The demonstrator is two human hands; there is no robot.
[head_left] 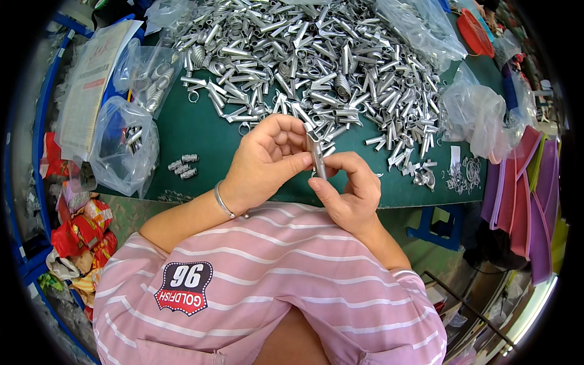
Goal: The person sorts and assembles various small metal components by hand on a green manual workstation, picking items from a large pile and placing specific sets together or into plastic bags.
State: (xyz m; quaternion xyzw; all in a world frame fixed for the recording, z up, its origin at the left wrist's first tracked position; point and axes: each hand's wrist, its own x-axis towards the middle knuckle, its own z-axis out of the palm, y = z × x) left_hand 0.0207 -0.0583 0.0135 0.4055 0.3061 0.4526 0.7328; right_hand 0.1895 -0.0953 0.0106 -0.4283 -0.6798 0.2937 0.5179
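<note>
A slim silver metal tube [317,159] stands tilted between my two hands, in front of the big pile. The fingers and thumb of my left hand [263,157] are closed on its upper part; a band circles that wrist. Lower down, my right hand [348,193] pinches the tube's bottom end between thumb and forefinger. Just beyond my fingers, a large heap of loose silver metal tubes, rings and coils [304,58] spreads over the green tabletop [213,137]. Several short ribbed metal cylinders [184,166] lie apart, left of my left hand.
At the left are clear plastic bags [125,152] with metal parts and a printed sheet [91,85]. Small rings and bits [463,175] lie at the right front, near crumpled plastic [471,106]. Pink and purple strips [517,188] hang at the right, above a blue stool [437,228].
</note>
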